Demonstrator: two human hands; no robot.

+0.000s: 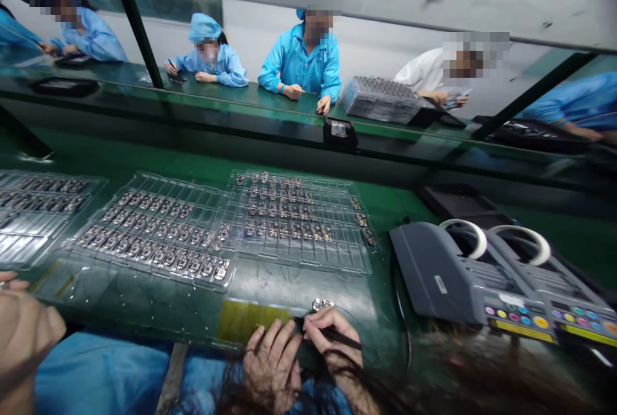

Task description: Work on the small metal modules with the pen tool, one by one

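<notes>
My right hand (332,336) pinches a thin black tool (337,334) at the near edge of the green bench. Its tip points left, toward my left hand. A small metal part (322,304) lies on the bench just beyond my right fingers. My left hand (270,363) rests flat next to my right hand, fingers pointing away and slightly spread, holding nothing. A yellow tape patch (241,320) sits on the bench beside it. Beyond the hands lie clear plastic trays (159,232), (299,219) with several rows of small metal parts.
Two grey tape dispensers (448,277), (544,286) with white rolls stand at the right. More trays (33,209) lie at the left. A blurred hand or arm (24,335) is at the lower left edge. Several people in blue or white coats work across the raised conveyor (241,106).
</notes>
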